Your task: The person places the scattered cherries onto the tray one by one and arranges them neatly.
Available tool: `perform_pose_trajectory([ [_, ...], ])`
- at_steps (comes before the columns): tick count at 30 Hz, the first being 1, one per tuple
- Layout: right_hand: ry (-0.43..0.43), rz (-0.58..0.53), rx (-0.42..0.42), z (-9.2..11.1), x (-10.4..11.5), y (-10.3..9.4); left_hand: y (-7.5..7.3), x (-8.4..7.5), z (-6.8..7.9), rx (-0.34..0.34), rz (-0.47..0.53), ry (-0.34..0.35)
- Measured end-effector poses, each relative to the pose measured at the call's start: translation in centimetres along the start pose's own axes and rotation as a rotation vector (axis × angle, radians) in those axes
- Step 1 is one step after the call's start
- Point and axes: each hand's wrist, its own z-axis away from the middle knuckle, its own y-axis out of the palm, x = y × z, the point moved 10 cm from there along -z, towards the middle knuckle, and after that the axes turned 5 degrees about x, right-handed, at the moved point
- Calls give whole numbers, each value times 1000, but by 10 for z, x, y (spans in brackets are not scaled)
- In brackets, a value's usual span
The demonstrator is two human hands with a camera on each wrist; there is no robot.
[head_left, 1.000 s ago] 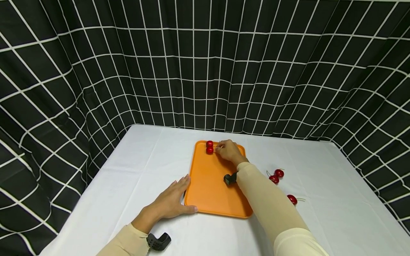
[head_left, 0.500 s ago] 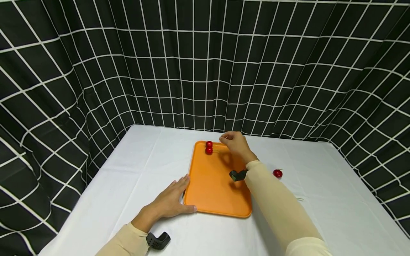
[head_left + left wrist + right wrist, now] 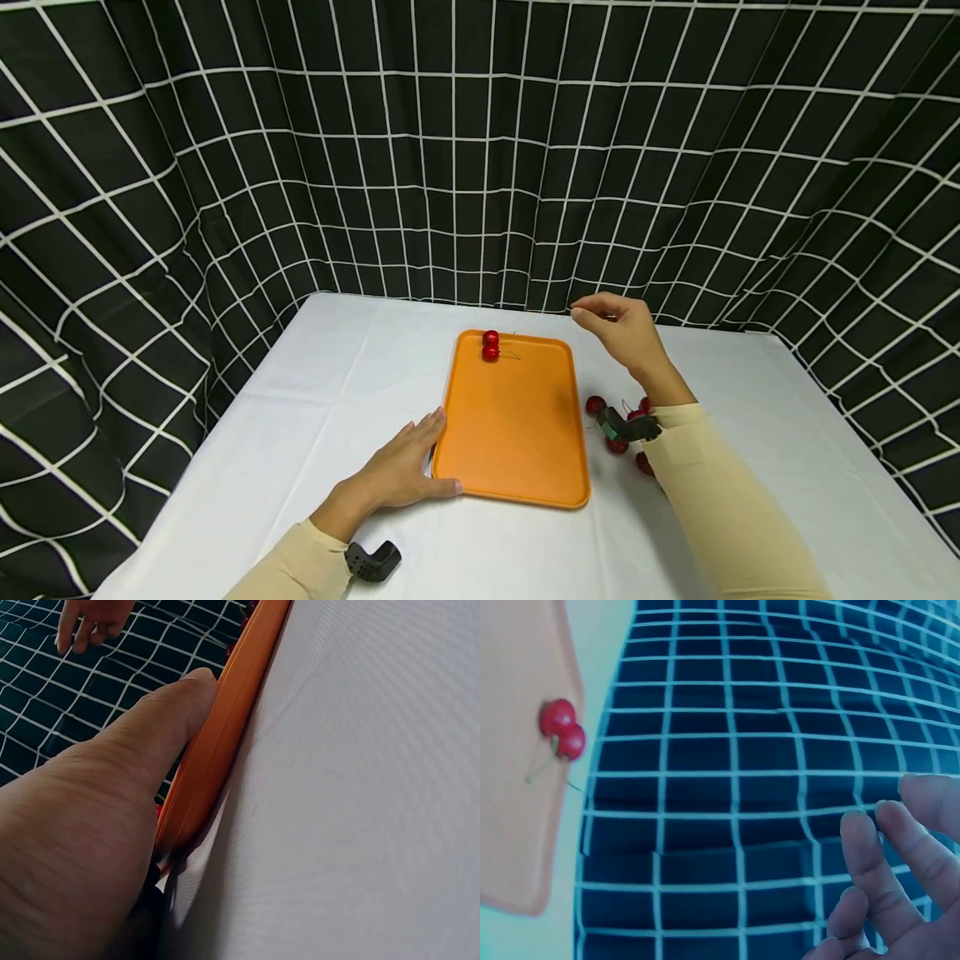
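Note:
An orange tray (image 3: 513,442) lies on the white-covered table. Two red cherries (image 3: 491,353) with thin stems sit side by side at its far left corner. My left hand (image 3: 401,471) rests against the tray's near left corner, fingers along the left side. In the left wrist view, its thumb (image 3: 169,712) lies straight against the orange rim. My right hand (image 3: 624,333) hovers beyond the tray's far right side, fingers loosely bent and holding nothing. The right wrist view shows those fingers (image 3: 885,892) apart from the cherries.
Several loose cherries (image 3: 617,446) lie on the table right of the tray, some partly hidden by the right wrist's black camera (image 3: 630,427) and sleeve. A black curtain with a white grid (image 3: 450,167) surrounds the table at the back and sides.
My right hand has drawn away from the two cherries, lifting and moving right off the tray. Their stems and more loose cherries show now. The left hand stays put.

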Motion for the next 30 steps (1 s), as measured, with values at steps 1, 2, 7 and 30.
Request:
perform_pose_trajectory([
  [1, -9, 2, -12, 5, 3, -7, 0, 0, 0, 1, 2, 0],
  [2, -16, 9, -23, 9, 5, -15, 0, 0, 0, 2, 4, -1],
  [7, 34, 75, -97, 36, 2, -54, -2, -3, -1, -2, 10, 6],
  [30, 360, 273, -91, 175, -108, -125, 0, -5, 1, 14, 27, -12],
])
